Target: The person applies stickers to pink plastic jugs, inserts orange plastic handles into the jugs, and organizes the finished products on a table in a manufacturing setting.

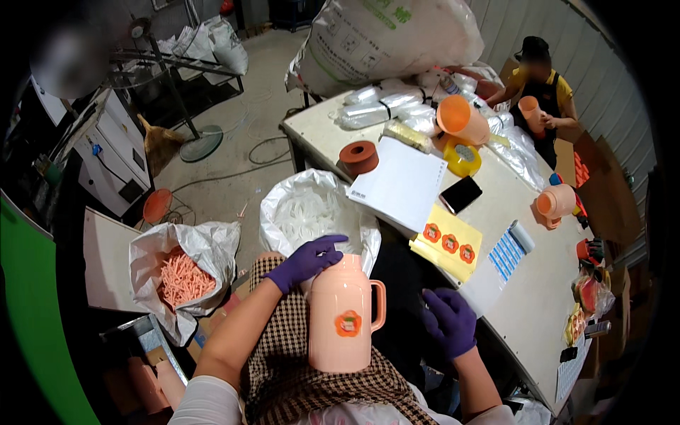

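Observation:
On my lap, over a checked apron, stands a peach-coloured thermos jug (340, 297) with a side handle and an orange flower sticker on its front. My left hand (304, 264), in a purple glove, holds the jug at its neck, with the forefinger stretched out past the rim. At the table's near edge, my purple-gloved right hand (451, 322) is apart from the jug, its fingers loosely bent and spread, with nothing visible in them. Close to it on the table lies a yellow sheet of orange flower stickers (448, 244).
A white sack of clear plastic pieces (276, 209) stands before me; a sack of pink sticks (230, 248) is left. The table (528, 312) holds a white box (400, 180), phone (460, 194), tape (462, 157) and peach jug parts (556, 202). A co-worker (542, 92) holds one beyond.

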Demonstrator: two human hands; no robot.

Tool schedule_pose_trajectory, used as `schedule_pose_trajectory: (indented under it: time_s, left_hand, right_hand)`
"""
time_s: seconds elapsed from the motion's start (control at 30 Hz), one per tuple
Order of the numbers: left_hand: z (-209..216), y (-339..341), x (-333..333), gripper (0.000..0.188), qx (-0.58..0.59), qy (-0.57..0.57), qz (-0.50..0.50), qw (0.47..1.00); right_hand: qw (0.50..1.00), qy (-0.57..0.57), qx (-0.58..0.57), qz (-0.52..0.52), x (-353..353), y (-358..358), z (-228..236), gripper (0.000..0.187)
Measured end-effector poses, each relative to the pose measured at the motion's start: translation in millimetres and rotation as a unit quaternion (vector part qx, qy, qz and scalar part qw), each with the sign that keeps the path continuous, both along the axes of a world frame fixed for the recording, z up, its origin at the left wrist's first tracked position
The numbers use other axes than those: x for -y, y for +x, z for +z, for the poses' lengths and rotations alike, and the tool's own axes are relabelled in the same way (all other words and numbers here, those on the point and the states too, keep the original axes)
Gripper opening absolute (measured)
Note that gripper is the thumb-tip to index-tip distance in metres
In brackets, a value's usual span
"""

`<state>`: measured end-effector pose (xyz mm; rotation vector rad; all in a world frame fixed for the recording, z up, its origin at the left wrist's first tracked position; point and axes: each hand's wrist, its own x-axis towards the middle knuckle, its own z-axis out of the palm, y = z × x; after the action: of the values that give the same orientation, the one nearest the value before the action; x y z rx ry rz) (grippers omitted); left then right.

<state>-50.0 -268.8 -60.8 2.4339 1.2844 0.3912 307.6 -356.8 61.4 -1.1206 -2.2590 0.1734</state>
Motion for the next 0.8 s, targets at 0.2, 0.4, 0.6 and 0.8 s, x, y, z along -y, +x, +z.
schedule_pose_trajectory:
  time_s: [0.2,0.4,0.6,0.8]
  left_hand:
    - [122.7,26.6,25.1,0.049,0.157,-0.101,0.143,0.972]
    - [58.6,14.8,42.0,0.051,0.099,-0.016,0.266,0.959]
    - [66.0,12.2,45.4,0.043,0.118,-0.066,0.318,0.938]
    - [66.4,-21.8,25.5,0.041,0.233,-0.209,0.132,0.940]
  right_hand:
    - [0.994,0.068,0.001,0.081,-147.4,-39.5,-6.8,0.026]
    - [0.982,0.038,0.062,0.173,-242.8,-83.8,-52.5,0.016]
    - [0.985,0.026,0.080,0.149,-253.5,-99.3,-69.3,0.016]
    - [0.975,0.051,0.129,0.171,-250.8,-111.9,-55.6,0.021]
